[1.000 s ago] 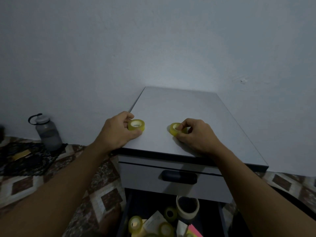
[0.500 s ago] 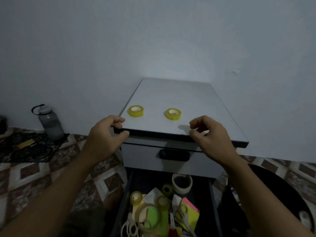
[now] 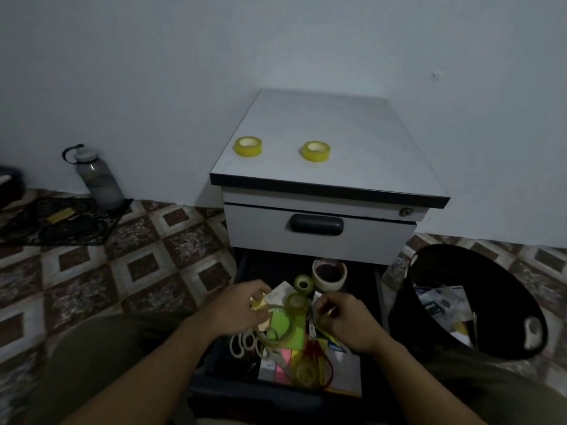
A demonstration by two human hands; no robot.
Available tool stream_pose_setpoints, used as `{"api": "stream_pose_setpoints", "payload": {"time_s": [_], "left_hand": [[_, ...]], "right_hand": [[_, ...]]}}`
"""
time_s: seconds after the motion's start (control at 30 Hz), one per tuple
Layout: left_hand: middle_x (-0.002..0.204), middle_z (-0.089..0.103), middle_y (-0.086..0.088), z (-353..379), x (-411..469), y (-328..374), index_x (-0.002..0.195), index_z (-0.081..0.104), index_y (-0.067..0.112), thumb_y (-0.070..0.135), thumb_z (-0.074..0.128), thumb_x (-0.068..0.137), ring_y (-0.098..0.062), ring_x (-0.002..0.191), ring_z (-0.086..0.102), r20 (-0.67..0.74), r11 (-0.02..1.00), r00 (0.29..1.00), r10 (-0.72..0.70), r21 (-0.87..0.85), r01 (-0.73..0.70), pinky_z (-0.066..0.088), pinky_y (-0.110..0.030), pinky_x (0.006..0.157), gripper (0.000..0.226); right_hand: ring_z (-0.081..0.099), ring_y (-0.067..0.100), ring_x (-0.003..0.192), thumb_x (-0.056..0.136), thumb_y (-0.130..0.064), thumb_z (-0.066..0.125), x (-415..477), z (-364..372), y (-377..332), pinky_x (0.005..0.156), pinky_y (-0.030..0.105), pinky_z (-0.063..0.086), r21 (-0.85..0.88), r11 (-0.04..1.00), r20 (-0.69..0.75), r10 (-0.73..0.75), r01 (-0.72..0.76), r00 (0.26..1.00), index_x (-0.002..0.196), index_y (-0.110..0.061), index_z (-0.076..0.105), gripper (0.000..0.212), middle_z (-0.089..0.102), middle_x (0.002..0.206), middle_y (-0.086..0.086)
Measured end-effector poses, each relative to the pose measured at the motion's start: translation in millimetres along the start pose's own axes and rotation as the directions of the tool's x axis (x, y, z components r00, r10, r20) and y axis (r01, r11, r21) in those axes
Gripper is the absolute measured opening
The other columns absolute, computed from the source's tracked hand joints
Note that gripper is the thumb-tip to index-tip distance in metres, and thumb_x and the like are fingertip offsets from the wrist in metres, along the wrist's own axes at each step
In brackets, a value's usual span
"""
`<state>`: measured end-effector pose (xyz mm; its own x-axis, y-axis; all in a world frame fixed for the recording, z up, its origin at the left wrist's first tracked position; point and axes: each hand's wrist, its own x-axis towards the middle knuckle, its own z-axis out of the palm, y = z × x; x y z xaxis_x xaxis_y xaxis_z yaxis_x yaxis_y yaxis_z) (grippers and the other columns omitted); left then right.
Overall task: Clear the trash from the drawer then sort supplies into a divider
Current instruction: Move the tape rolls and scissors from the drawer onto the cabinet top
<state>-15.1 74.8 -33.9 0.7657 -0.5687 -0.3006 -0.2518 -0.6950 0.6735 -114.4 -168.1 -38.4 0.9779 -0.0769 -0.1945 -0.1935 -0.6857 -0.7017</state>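
Both hands low in open drawer (image 3: 379, 289) of cabinet (image 3: 319, 240).
Left hand (image 3: 239, 308): fingers (image 3: 256, 286) curled round small yellowish item (image 3: 256, 305); what it is, cannot tell.
Right hand (image 3: 346, 323): fingers (image 3: 325, 302) curled in; whether they grip anything, cannot tell.
Between hands: small tape roll (image 3: 297, 303), green sticky pad (image 3: 287, 328).
Behind them: wide white roll (image 3: 329, 273).
Scissors (image 3: 245, 345) just beside left wrist.
Two yellow rolls (image 3: 248, 146) well apart on cabinet top.
Black bin (image 3: 408, 314) right of drawer, papers inside.
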Motion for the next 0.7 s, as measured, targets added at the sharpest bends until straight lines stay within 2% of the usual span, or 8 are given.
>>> {"api": "stream_pose_setpoints", "payload": {"time_s": [0.1, 0.17, 0.23, 0.3, 0.37, 0.5, 0.6, 0.7], "left_hand": [[0.132, 0.053, 0.008, 13.9, 8.8, -9.8, 0.138, 0.05, 0.028, 0.03, 0.069, 0.086, -0.01, 0.113, 0.054, 0.038, 0.993, 0.999, -0.006, 0.114, 0.002, 0.045, -0.022, 0.09, 0.055], [0.131, 0.052, 0.007, 19.5, 13.9, -14.3, 0.139, 0.049, 0.025, 0.027, 0.067, 0.087, -0.012, 0.114, 0.053, 0.018, 0.984, 1.0, -0.008, 0.177, 0.004, 0.04, -0.02, 0.086, 0.055], [0.122, 0.057, 0.004, 22.4, 18.7, -17.5, 0.132, 0.052, 0.025, 0.025, 0.066, 0.088, -0.015, 0.11, 0.057, -0.005, 0.979, 1.0, -0.022, 0.201, 0.023, 0.044, -0.023, 0.083, 0.047], [0.116, 0.061, 0.002, 24.7, 25.5, -22.4, 0.128, 0.053, 0.025, 0.023, 0.066, 0.088, -0.016, 0.103, 0.06, -0.026, 0.986, 0.997, -0.067, 0.153, 0.071, 0.051, -0.028, 0.083, 0.042], [0.12, 0.063, -0.001, 26.6, 32.7, -24.7, 0.13, 0.052, 0.025, 0.026, 0.067, 0.088, -0.016, 0.1, 0.062, -0.038, 0.986, 0.992, -0.122, 0.109, 0.126, 0.054, -0.028, 0.082, 0.045], [0.144, 0.048, -0.008, 27.2, 53.0, -16.4, 0.153, 0.027, 0.017, 0.025, 0.066, 0.091, -0.024, 0.124, 0.052, -0.007, 0.96, 0.979, -0.206, 0.19, 0.203, 0.047, -0.024, 0.087, 0.074], [0.15, 0.04, -0.014, 28.1, 67.7, -12.4, 0.157, 0.015, 0.015, 0.018, 0.063, 0.091, -0.028, 0.131, 0.048, 0.027, 0.921, 0.965, -0.26, 0.307, 0.24, 0.047, -0.032, 0.098, 0.082], [0.15, 0.039, -0.016, 31.1, 78.2, -13.6, 0.157, 0.015, 0.015, 0.017, 0.063, 0.092, -0.03, 0.133, 0.046, 0.052, 0.88, 0.959, -0.28, 0.412, 0.235, 0.044, -0.034, 0.101, 0.081]], "right_hand": [[0.061, 0.003, 0.084, 0.079, -0.017, 0.069, -8.8, 22.7, 16.6, 0.074, 0.014, 0.047, -0.107, 0.994, 0.237, 0.025, 0.0, 0.971, 0.093, -0.03, 0.066, 0.02, 0.067, 0.094, -0.012], [0.063, 0.008, 0.093, 0.078, -0.019, 0.069, -10.3, 32.4, 20.6, 0.08, 0.02, 0.049, -0.142, 0.99, 0.318, 0.042, 0.004, 0.947, 0.103, -0.024, 0.069, 0.026, 0.067, 0.099, -0.009], [0.061, 0.01, 0.092, 0.078, -0.019, 0.068, -10.1, 37.9, 20.0, 0.079, 0.024, 0.049, -0.17, 0.985, 0.321, 0.049, 0.007, 0.946, 0.105, -0.021, 0.069, 0.027, 0.064, 0.097, -0.008], [0.06, 0.013, 0.091, 0.078, -0.022, 0.067, -9.2, 41.7, 20.8, 0.078, 0.027, 0.049, -0.193, 0.981, 0.315, 0.044, 0.019, 0.948, 0.102, -0.022, 0.068, 0.024, 0.064, 0.098, -0.006], [0.062, 0.018, 0.091, 0.076, -0.028, 0.066, -8.5, 44.8, 22.8, 0.077, 0.031, 0.052, -0.219, 0.976, 0.319, 0.048, 0.025, 0.947, 0.096, -0.025, 0.066, 0.02, 0.067, 0.1, -0.002], [0.062, 0.025, 0.092, 0.078, -0.031, 0.064, -7.5, 49.8, 22.6, 0.078, 0.038, 0.054, -0.291, 0.956, 0.32, 0.055, 0.043, 0.946, 0.093, -0.017, 0.067, 0.021, 0.068, 0.1, 0.006], [0.062, 0.025, 0.096, 0.081, -0.022, 0.063, -4.5, 53.2, 21.9, 0.079, 0.036, 0.052, -0.307, 0.951, 0.307, 0.064, 0.036, 0.95, 0.096, -0.014, 0.068, 0.017, 0.068, 0.104, 0.008], [0.063, 0.026, 0.093, 0.078, -0.016, 0.061, 1.6, 51.7, 23.9, 0.079, 0.039, 0.053, -0.271, 0.963, 0.3, 0.076, 0.008, 0.951, 0.094, -0.01, 0.068, 0.019, 0.069, 0.1, 0.009]]}}
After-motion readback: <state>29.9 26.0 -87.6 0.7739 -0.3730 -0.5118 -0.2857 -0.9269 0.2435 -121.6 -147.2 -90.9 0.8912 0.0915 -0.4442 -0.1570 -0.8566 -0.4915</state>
